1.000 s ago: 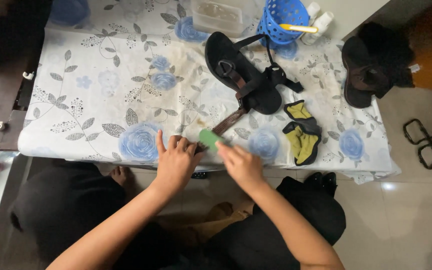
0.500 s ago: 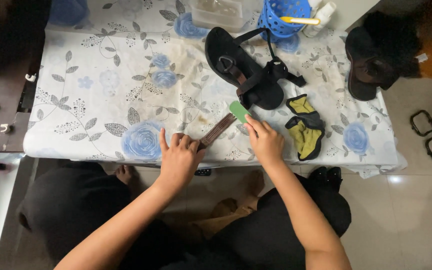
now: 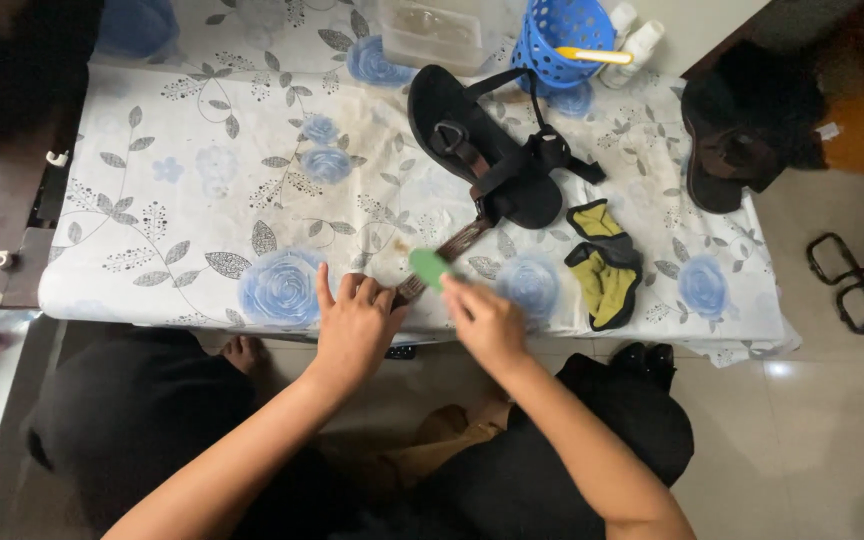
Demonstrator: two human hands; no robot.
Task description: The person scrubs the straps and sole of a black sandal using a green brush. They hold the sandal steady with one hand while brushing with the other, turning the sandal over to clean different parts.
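Nearest, the left hand point(image 3: 354, 322) lies flat with fingers spread, pinning the near end of a brown strap point(image 3: 444, 258) to the flowered cloth point(image 3: 192, 200), while the right hand point(image 3: 484, 318) pinches a small green pad point(image 3: 429, 266) and presses it on the strap just beside. This looks like the strap-rubbing step. The strap runs toward one o'clock to the black sandal point(image 3: 472, 140), so working on up it calls for a steady hold; yellow-black gloves point(image 3: 604, 262) lie at three o'clock.

On the table point(image 3: 202, 180), the sandal point(image 3: 482, 145) lies behind the strap point(image 3: 447, 255), gloves point(image 3: 604, 262) to its right.
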